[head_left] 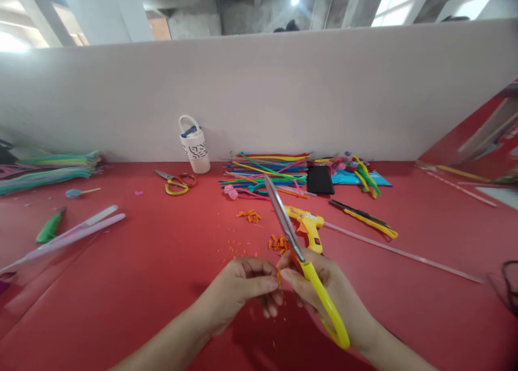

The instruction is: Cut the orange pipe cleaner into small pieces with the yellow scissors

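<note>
My left hand (243, 287) is closed, pinching a small orange piece (279, 277), which looks like a bit of pipe cleaner. Close against it, my right hand (340, 292) has its fingertips at the same piece. That hand also keeps hold of yellow-handled scissors (283, 214), whose blades point up and away and look closed. Beyond my fingers lie a pile of short orange pieces (277, 243), a second orange pile (249, 215) and scattered orange crumbs (237, 249). Behind the scissors, partly covered, rests a yellow hot glue gun (309, 228).
On the red table (162, 274) several coloured pipe cleaners (267, 168) lie at the back beside a black flat object (320, 180). A white tumbler (195, 149) and other scissors (176, 184) stand left. A utility knife (364, 218) and long glue stick (404, 254) lie right.
</note>
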Available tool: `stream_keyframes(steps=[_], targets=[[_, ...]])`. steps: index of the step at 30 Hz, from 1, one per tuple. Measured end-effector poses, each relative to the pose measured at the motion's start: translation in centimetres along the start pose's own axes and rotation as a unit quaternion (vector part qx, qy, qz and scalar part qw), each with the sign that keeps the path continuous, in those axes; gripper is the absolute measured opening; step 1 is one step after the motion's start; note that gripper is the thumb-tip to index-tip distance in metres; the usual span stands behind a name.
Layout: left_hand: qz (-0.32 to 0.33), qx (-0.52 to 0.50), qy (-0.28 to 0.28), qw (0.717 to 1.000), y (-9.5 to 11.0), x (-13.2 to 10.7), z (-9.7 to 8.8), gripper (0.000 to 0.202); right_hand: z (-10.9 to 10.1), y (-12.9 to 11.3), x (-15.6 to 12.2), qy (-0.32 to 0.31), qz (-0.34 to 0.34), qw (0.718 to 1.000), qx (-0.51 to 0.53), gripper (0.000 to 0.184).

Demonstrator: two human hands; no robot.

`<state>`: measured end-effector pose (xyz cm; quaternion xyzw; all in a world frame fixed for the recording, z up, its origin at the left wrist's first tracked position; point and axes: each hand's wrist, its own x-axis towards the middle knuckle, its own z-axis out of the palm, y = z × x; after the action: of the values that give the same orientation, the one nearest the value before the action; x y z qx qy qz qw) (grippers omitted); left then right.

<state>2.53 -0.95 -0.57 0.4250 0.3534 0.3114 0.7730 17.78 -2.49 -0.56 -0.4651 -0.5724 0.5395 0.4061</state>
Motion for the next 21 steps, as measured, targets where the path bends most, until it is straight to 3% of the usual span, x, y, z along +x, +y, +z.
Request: stream_keyframes(steps=[4,11,17,21], targets=[[0.016,0.035,0.006,0.999,-0.2,0.1,0.1,0.010,0.1,-0.1,0.0,-0.017,-0.008,1.000,-0.013,0.015],[0.047,0.098,0.091,0.990,-0.5,0.2,0.4,0.005,0.0,-0.1,0.1,0.037,-0.026,0.981,-0.188,0.007],[0.111,0.039,0.140,0.983,0.5,0.3,-0.5,0.006,-0.4,-0.3,0.1,0.074,-0.053,0.965,-0.245,0.013],[0.166,-0.034,0.198,0.965,1.4,0.1,-1.5,0.007,-0.5,0.2,0.2,0.069,-0.081,0.917,-0.385,0.027]])
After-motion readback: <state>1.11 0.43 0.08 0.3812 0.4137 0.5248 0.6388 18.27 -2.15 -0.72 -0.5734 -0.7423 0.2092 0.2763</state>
